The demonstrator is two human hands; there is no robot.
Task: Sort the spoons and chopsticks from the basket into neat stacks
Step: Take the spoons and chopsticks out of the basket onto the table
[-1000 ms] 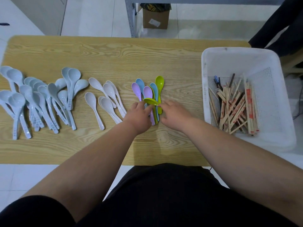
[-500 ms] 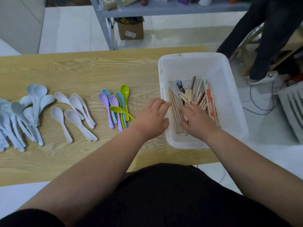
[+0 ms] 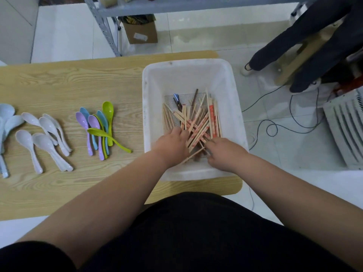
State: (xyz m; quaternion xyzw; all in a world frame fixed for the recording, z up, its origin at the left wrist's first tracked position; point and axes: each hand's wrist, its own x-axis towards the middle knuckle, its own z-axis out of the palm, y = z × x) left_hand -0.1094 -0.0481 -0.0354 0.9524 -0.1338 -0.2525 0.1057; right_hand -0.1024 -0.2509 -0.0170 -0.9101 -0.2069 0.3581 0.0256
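Seen from the head camera, both forearms reach forward and slightly inward, meeting over the near end of the white basket [image 3: 155,85], which stands on the right part of the wooden surface [image 3: 68,85]. The left hand [image 3: 172,146] comes in over the basket's near-left side, back of the hand up. Its fingers [image 3: 179,132] curl down onto the edge of the chopsticks [image 3: 198,122]. The right hand [image 3: 224,154] mirrors it from the near-right, and its fingers [image 3: 211,146] bend in towards the same ends. Whether either hand has actually closed on any sticks cannot be told, since the fingertips are buried in the pile.

The two hands bracket the pile from either side, probably to gather the crossed sticks into one bundle rather than pick them singly. The chopsticks lie loose and criss-crossed on the basket floor, some in red-printed paper sleeves, with a dark brown stick [image 3: 194,97] and a blue-handled piece [image 3: 176,99] at the far end.

The spoons are already out on the surface to the left, grouped by colour, which looks like the sorting scheme: coloured spoons [image 3: 98,124] nearest the basket with a green spoon [image 3: 106,135] lying across them, then white spoons [image 3: 47,134], then pale blue spoons [image 3: 5,114] at the frame's edge. So the chopsticks look like the part not yet sorted.
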